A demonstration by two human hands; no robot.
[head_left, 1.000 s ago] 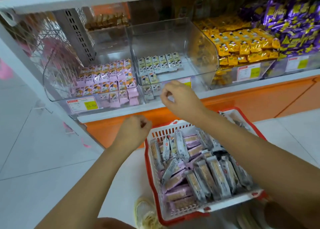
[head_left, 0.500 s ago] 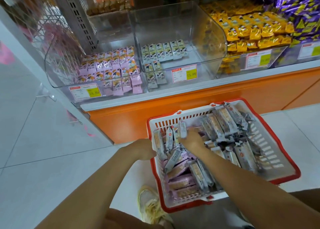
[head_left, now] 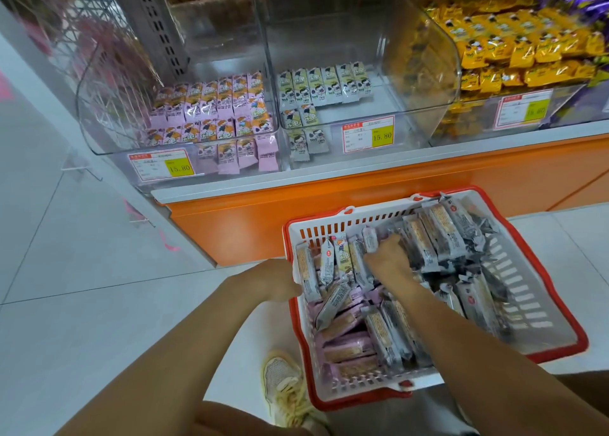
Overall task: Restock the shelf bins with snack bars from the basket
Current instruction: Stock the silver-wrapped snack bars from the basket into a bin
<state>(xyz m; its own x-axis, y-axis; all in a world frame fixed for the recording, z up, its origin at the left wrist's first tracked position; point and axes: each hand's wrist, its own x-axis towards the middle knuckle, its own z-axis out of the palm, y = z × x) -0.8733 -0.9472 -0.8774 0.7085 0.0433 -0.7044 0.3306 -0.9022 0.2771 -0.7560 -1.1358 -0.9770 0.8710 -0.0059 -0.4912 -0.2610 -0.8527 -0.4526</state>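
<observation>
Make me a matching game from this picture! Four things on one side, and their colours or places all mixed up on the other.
Things:
1. basket rim
2. shelf base
3. left bin's packs
4. right hand

Colours and places:
a. pink
b. in among the bars
c. red
d. orange

Pairs: 1-c, 2-d, 3-a, 4-b.
</observation>
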